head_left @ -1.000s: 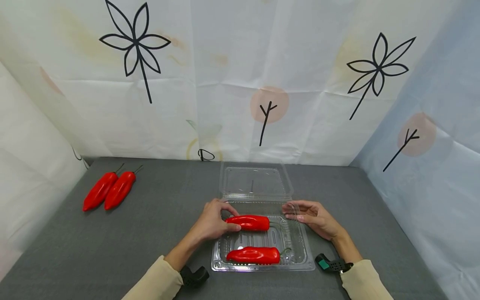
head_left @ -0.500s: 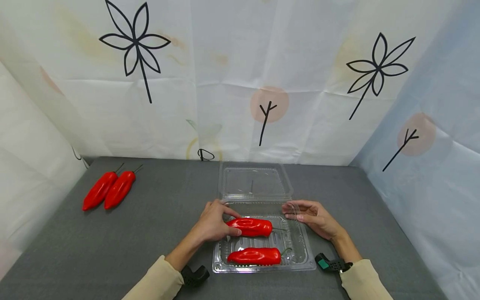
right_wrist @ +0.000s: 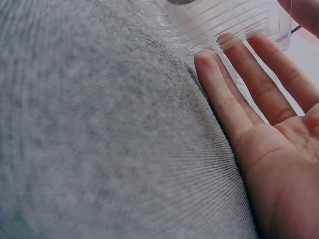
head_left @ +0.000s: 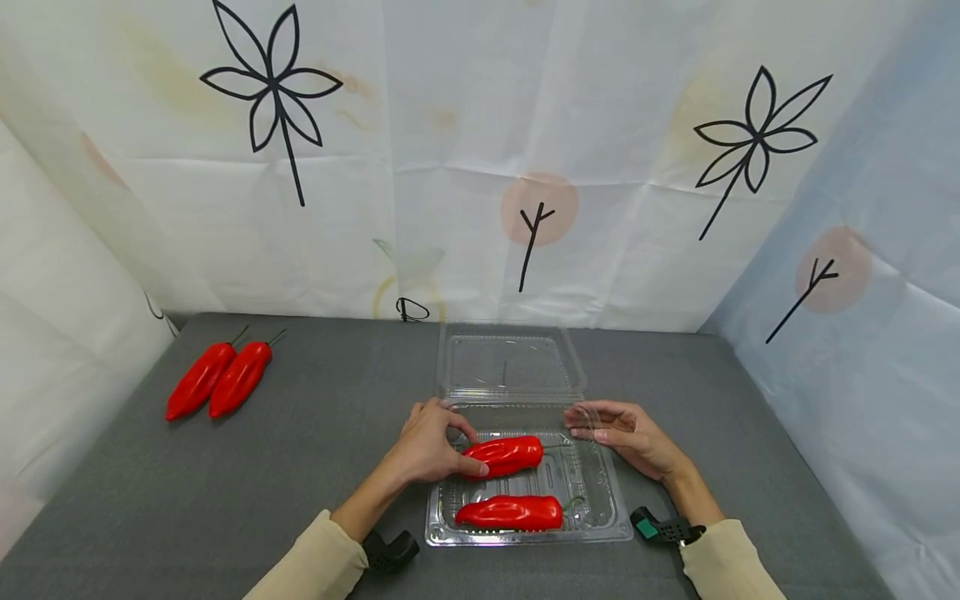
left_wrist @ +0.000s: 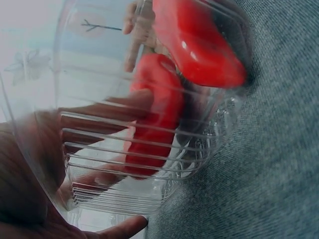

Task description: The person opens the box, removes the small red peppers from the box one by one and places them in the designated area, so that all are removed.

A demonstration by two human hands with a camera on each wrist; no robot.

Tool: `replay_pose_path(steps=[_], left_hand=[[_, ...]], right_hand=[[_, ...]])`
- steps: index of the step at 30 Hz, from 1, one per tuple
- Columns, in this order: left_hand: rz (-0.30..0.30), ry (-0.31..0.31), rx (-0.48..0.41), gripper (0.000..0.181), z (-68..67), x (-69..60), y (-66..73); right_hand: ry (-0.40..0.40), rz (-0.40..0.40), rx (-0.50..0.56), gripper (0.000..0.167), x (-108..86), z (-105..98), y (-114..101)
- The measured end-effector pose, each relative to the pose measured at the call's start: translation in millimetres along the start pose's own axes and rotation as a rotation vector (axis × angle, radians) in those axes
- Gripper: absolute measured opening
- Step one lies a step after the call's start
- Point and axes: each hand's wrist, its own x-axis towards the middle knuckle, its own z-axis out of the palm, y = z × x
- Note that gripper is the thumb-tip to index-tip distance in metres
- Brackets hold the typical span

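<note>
Head view: the left hand (head_left: 429, 446) pinches the farther red pepper (head_left: 513, 452) by its tip end, thumb on the near side and index finger on the far side, inside the clear plastic container (head_left: 525, 538). A second ago that pepper lay almost level across the container; now it slants, its stem end farther from the person than the pinched end – and the left thumb has come slightly nearer the person with it. The container's near edge has shifted a touch the same way. The nearer red pepper (head_left: 513, 512), stem to the right, lies in the same container, apart from the held one.

The right hand (head_left: 630, 437) has not moved: its fingers are extended, their tips at the container's right side wall, as the right wrist view also shows, and it holds no pepper. The lid (head_left: 510, 364) remains folded back on the bench (head_left: 300, 500), where a pair of red peppers (head_left: 197, 385) lies at the far left, unchanged.
</note>
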Motion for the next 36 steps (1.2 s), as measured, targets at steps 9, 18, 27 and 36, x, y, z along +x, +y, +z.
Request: replay_pose_path(steps=[9, 18, 27, 36], left_hand=[[0.035, -0.023, -0.002, 0.024, -1.9, 2.4, -3.4], [-0.017, -0.033, 0.035, 0.037, -2.8, -0.8, 1.7], [-0.065, 0.008, 0.097, 0.041, 0.2, -2.6, 6.5], [-0.058, -0.015, 0.029, 0.03, 0.5, -1.1, 4.5]], right_hand=[[0.002, 0.0, 0.001, 0.044, 0.1, 0.2, 0.2], [0.02, 0.018, -0.042, 0.044, 0.3, 1.0, -1.5], [0.021, 0.018, -0.051, 0.044, 1.5, 1.2, -2.7], [0.003, 0.007, -0.031, 0.044, -0.3, -0.1, -1.0]])
